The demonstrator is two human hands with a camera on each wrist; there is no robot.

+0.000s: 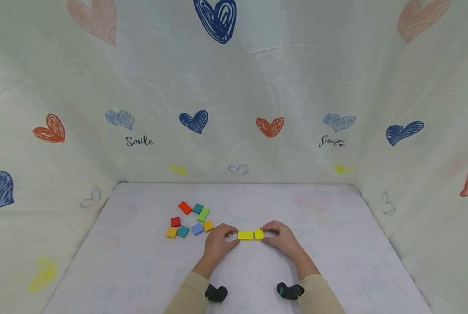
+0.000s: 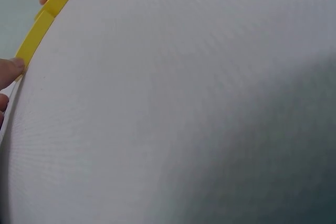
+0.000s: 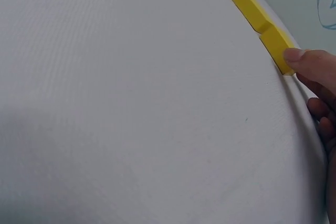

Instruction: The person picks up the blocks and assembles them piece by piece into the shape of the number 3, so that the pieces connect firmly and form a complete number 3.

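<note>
Two yellow blocks lie end to end on the white tabletop, nearly in line, in front of the person. My left hand (image 1: 219, 243) pinches the outer end of the longer yellow block (image 1: 245, 236) between thumb and fingers. At the other end, my right hand (image 1: 284, 240) pinches the shorter yellow block (image 1: 259, 234). In the left wrist view, the longer block (image 2: 35, 38) and the shorter block (image 2: 59, 0) meet at a slight offset. From the right wrist, the right thumb (image 3: 295, 55) presses on the near block's side.
Left of the hands lies a loose group of coloured blocks, among them a red block (image 1: 175, 222), a blue block (image 1: 197, 229), a green block (image 1: 203, 214) and an orange block (image 1: 208, 225). A heart-printed cloth (image 1: 234, 87) surrounds the white table (image 1: 336, 270) at the back and sides.
</note>
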